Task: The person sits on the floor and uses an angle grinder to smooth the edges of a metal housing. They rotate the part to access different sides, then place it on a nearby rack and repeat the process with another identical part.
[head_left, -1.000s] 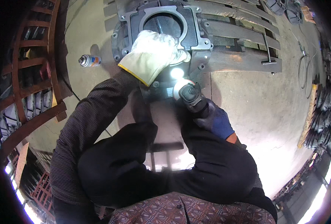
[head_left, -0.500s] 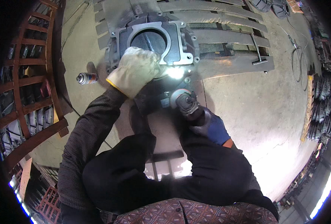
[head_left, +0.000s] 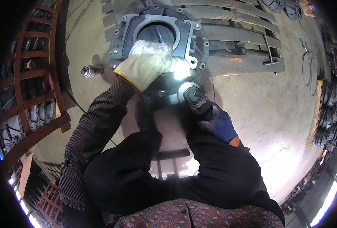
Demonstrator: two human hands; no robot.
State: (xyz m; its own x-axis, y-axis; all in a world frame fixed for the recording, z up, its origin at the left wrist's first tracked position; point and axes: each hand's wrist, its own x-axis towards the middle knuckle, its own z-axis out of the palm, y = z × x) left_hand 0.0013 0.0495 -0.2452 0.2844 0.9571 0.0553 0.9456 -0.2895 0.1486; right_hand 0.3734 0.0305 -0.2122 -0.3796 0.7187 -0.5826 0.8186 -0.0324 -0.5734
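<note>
A large grey metal casting (head_left: 128, 34) with a round bore lies in front of me, its upper face smooth and pale. My left hand (head_left: 147, 62), in a white work glove with a yellow cuff edge, rests closed on its near side, below the bore. A bright glare beside those fingers hides what they grip, if anything. In a dark blue coated glove, my right hand (head_left: 216, 121) is closed around an angle grinder (head_left: 196, 99). The grinder's disc faces the casting's near side wall; whether they touch, I cannot tell.
A slatted pallet (head_left: 237, 36) extends behind and right of the casting, with a T-handled tool (head_left: 268, 53) on it. A spray can (head_left: 91, 71) stands at left. A reddish-brown rack (head_left: 31, 55) lines the left; stacked dark parts (head_left: 330, 102) are at far right.
The view has shifted slightly, so the casting and both hands appear a little higher and further right. Both hands keep their grips and nearly the same places at the casting.
</note>
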